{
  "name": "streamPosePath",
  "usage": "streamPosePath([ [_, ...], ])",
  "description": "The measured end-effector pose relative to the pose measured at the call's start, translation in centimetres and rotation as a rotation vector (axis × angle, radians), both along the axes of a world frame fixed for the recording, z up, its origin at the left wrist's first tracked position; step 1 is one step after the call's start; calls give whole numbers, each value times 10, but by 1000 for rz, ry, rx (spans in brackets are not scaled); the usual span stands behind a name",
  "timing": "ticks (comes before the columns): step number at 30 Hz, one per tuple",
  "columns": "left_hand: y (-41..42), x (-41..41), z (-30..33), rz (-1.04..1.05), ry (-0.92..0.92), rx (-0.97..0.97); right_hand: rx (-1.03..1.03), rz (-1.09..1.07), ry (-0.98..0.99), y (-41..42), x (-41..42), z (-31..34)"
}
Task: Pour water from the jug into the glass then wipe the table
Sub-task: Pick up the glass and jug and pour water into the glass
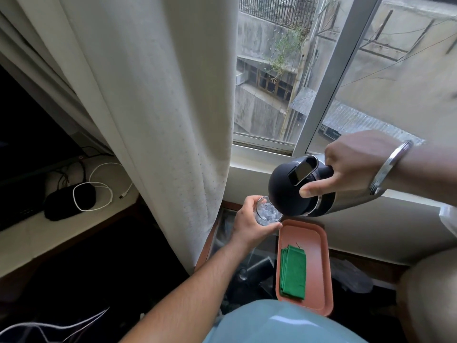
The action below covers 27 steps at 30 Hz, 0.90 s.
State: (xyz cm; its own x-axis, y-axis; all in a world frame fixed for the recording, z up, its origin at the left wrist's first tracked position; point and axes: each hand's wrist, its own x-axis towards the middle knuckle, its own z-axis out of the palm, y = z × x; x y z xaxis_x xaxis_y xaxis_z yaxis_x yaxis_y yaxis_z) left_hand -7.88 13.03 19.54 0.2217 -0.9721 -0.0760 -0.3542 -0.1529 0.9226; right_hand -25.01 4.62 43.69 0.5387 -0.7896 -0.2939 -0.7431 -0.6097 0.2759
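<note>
My right hand grips the handle of a black-topped steel jug, which is tilted left with its lid over a clear glass. My left hand holds that glass in the air beneath the jug's lip, and rippling water shows inside it. A folded green cloth lies on a pink tray resting on the glass-topped table below.
A cream curtain hangs just left of the glass. The window sill and window run behind the jug. On a white shelf at the left sit a black pouch and a white cable.
</note>
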Motion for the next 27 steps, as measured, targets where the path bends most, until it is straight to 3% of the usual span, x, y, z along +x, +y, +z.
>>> streamPosePath([
  [6, 2, -5, -10, 53, 15, 14, 120, -130, -194, -20, -23, -32],
  [14, 21, -5, -36, 149, -46, 76, 381, -475, -688, 11, -60, -116],
  [21, 52, 21, -53, 105, -204, 96, 403, -987, -1057, 84, -56, -222],
  [25, 73, 52, -81, 69, -257, 153, 388, -1272, -1153, 139, -35, -267],
  [27, 84, 78, -153, -56, -237, 204, 325, -1445, -1242, 176, -13, -335],
])
